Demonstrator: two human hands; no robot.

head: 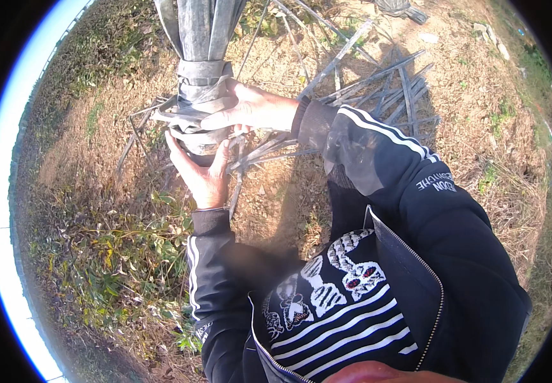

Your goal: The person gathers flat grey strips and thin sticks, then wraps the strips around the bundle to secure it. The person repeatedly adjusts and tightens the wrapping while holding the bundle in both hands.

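Note:
A thick bundle of flat grey plastic tape (198,36), like drip irrigation tape, runs down from the top edge of the head view. Several turns of the same tape form a wrapped band (200,72) around it. My right hand (252,107) grips the wrapping from the right, its thumb and fingers pressed on a loose fold. Just below, my left hand (200,170) cups the bundle's lower end (201,141), fingers on the left side and thumb on the right. A loose tape end (163,116) juts out to the left of the wrapping.
Loose grey tape strips (376,91) lie tangled on the dry soil to the right and behind the bundle. Another grey bundle (398,7) rests at the top right. Leafy plants (113,249) grow on the left, and pale stones (491,38) lie far right.

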